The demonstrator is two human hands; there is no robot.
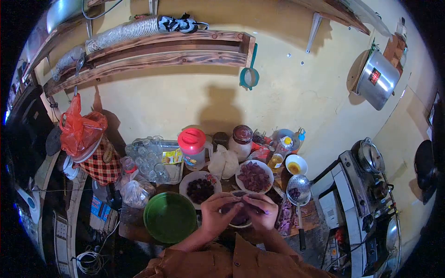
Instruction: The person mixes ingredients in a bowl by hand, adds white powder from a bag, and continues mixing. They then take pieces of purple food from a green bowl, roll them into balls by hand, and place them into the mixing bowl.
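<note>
My left hand (218, 214) and my right hand (262, 211) are close together over a bowl (241, 226) at the table's front edge. Their fingers are bent and meet around something purple, too small and shaded to make out. Behind them to the left, a patterned plate (183, 190) holds dark round pieces (200, 190). Purple chunks (254, 176) fill a white bowl (239, 185) behind my hands. To the right, a skimmer (299, 185) with a dark handle lies over a bowl, with a few purple pieces in it.
A green basin (170, 217) stands at the left, with a tray of glasses (153, 162) behind it. A pitcher with a pink lid (192, 146), an oil bottle (275, 161) and a small yellow-stained bowl (300, 162) stand farther back. The stove (359, 180) is at the right.
</note>
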